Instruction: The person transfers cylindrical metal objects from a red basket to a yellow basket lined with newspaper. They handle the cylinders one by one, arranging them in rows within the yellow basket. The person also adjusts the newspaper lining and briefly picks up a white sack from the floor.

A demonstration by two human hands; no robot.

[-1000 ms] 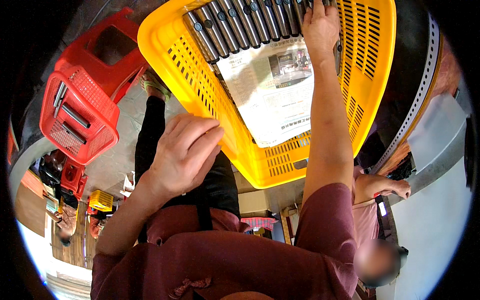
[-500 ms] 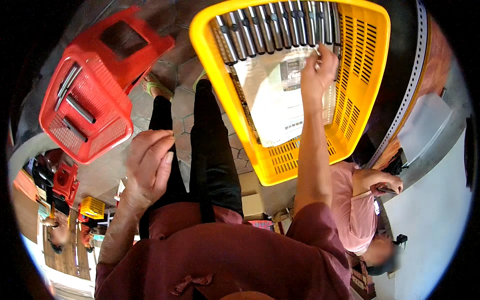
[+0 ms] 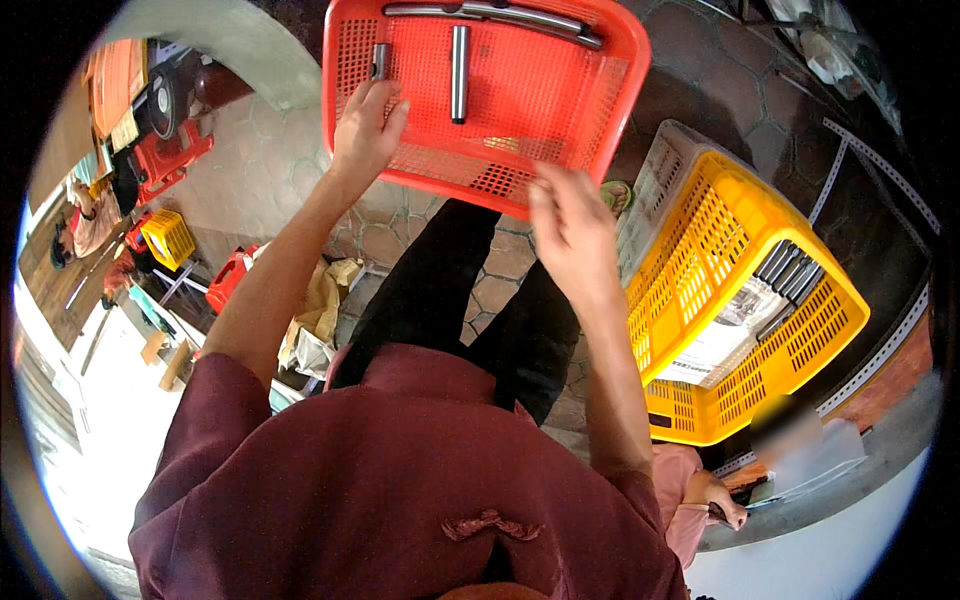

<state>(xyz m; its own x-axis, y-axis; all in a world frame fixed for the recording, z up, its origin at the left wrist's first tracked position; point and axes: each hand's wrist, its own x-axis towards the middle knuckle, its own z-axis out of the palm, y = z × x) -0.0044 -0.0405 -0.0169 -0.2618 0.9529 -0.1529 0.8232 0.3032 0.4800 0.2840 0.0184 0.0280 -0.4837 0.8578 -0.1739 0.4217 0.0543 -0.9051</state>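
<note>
A red plastic basket with mesh walls sits in front of me, holding several shiny metal tubes. My left hand reaches over its near left side, thumb apart from the fingers. Those fingertips are at the lower end of a short upright metal tube; a firm grip on it does not show. To the right of that, another metal tube lies lengthwise. More metal tubes lie along the far side. Just off the basket's near right edge is my right hand, slightly blurred, fingers loosely bent, nothing visible in it.
At my right, a yellow plastic crate holds a row of dark and silver tubes beside printed paper. A pale translucent crate adjoins it. A person in pink is beyond the yellow crate.
My view has swung toward the red basket, so the yellow crate appears farther right. My right hand has left the crate and come near the basket. My left hand has reached into the basket.
</note>
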